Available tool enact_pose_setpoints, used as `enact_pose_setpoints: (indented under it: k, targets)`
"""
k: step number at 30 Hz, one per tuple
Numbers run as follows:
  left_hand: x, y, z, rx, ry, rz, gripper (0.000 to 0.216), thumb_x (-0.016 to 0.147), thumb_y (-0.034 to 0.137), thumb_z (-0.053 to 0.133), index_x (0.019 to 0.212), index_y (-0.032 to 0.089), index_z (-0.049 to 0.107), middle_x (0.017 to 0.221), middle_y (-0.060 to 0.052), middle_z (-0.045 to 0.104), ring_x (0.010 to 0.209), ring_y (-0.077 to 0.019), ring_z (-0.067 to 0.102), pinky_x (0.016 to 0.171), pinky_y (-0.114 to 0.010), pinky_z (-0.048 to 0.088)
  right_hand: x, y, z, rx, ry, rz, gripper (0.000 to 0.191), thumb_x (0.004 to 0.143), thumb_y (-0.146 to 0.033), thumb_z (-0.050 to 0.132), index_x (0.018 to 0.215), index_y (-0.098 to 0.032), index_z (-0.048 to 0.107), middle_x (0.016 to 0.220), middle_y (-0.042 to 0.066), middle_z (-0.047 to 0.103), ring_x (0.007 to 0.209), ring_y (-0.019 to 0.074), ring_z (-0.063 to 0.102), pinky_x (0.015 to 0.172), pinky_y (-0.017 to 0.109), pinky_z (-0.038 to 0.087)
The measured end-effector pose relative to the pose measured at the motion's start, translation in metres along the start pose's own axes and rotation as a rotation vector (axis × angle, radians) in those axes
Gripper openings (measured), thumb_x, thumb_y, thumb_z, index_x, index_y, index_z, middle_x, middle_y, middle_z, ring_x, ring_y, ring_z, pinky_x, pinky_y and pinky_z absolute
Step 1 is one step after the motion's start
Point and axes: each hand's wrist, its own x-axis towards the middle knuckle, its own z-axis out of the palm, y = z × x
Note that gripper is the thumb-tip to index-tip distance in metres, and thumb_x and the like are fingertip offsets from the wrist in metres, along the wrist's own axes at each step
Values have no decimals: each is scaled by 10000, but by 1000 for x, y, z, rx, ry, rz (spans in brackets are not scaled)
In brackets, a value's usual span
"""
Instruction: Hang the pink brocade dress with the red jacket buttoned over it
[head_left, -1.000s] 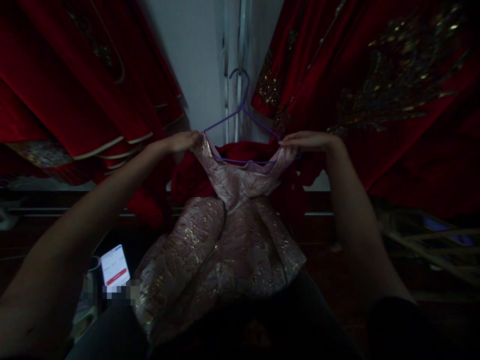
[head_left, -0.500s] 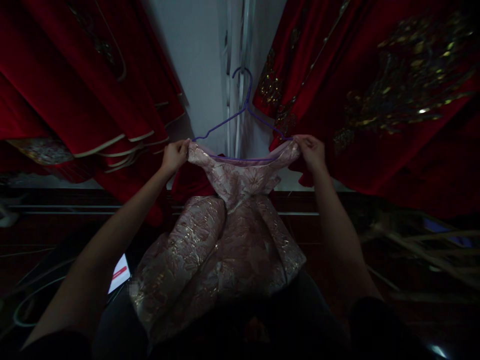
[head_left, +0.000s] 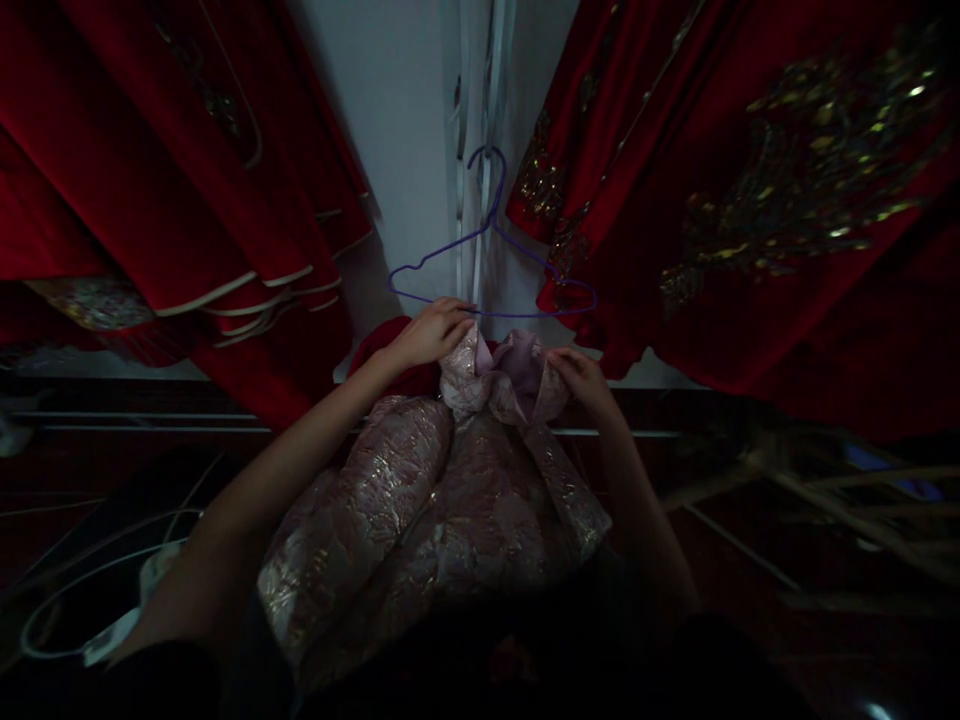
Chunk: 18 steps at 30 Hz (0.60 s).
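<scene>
A pale pink brocade dress [head_left: 480, 500] with a metallic sheen lies spread over my lap, its bodice bunched at the top. My left hand [head_left: 442, 330] pinches the left side of the neckline, close under the hanger's bottom bar. On the other side, my right hand [head_left: 581, 375] grips the right edge of the bodice, where the lilac lining shows. Just beyond the bodice a purple wire hanger [head_left: 491, 225] hangs by its hook at a metal upright, with no dress on its shoulders.
Red garments with pale trim [head_left: 187, 200] hang on the left. More red garments with gold sequins [head_left: 817, 170] hang on the right. Between them stands a pale wall [head_left: 382, 120]. A white cable [head_left: 45, 620] loops at lower left, and a wooden frame [head_left: 817, 490] stands at lower right.
The dress's shoulders have come off the hanger. Both hands have moved inward and down, gathering the bodice together. The bright screen by my left forearm is no longer visible.
</scene>
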Motion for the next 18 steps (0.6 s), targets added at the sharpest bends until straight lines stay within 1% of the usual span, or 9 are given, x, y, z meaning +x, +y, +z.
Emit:
enact_pose_setpoints:
  k: [2, 4, 5, 7, 9, 12, 14, 16, 18]
  targets:
    - [12, 5, 16, 69, -10, 37, 374, 958, 338, 338, 979, 163, 668, 1377, -97, 521, 1285, -219, 448, 1131, -485, 275, -4, -8, 2, -32, -35, -53, 334, 792, -526, 577, 870, -214, 668, 925, 31, 695, 902, 196, 628, 886, 355, 479]
    - [17, 8, 32, 142, -35, 52, 352, 946, 314, 362, 938, 165, 681, 1426, -99, 469, 1334, -243, 395, 1164, -561, 158, -6, -13, 5, -44, -44, -92, 322, 813, -512, 559, 880, -215, 663, 965, 37, 691, 957, 200, 622, 926, 365, 462]
    - [16, 9, 40, 172, -44, 56, 345, 940, 307, 372, 929, 164, 686, 1428, -106, 464, 1337, -251, 390, 1166, -582, 123, -5, -14, 5, -47, -42, -108, 315, 817, -505, 557, 881, -215, 663, 1009, 42, 685, 996, 201, 615, 947, 367, 451]
    - [12, 14, 51, 220, -44, 54, 344, 934, 311, 386, 936, 159, 695, 1406, -126, 474, 1313, -262, 408, 1164, -596, 115, -4, -11, 5, -42, -12, -124, 303, 810, -492, 569, 875, -212, 664, 1102, 55, 661, 1064, 202, 592, 978, 368, 429]
    - [5, 22, 55, 251, -24, 46, 357, 936, 330, 389, 956, 155, 699, 1387, -138, 482, 1284, -268, 426, 1158, -581, 166, 0, -4, 2, -24, 80, -75, 308, 787, -493, 585, 866, -204, 660, 1088, 65, 660, 1038, 204, 596, 959, 372, 435]
    - [-9, 37, 45, 281, -5, 61, 357, 937, 340, 392, 962, 162, 700, 1393, -125, 476, 1255, -276, 431, 1118, -540, 270, 6, 12, -6, 46, 342, 69, 343, 754, -507, 574, 858, -187, 638, 937, 62, 674, 900, 194, 614, 868, 366, 471]
    - [-18, 47, 32, 305, -1, 74, 331, 930, 333, 411, 968, 172, 698, 1390, -115, 483, 1234, -292, 436, 1074, -537, 311, 10, 21, -13, 89, 518, 113, 353, 744, -506, 554, 858, -180, 625, 915, 59, 668, 871, 184, 611, 836, 351, 476]
    - [-27, 54, 16, 330, 10, 60, 309, 924, 326, 425, 984, 189, 695, 1352, -109, 518, 1200, -305, 450, 1031, -545, 330, 13, 25, -19, 115, 615, 104, 354, 744, -501, 538, 869, -179, 616, 922, 57, 663, 864, 174, 613, 822, 338, 478]
    - [-34, 56, 2, 341, 14, 43, 303, 927, 326, 420, 998, 208, 691, 1306, -99, 554, 1156, -297, 472, 1003, -540, 337, 16, 24, -22, 132, 643, 80, 358, 751, -505, 528, 886, -184, 610, 926, 53, 661, 851, 166, 616, 809, 329, 480]
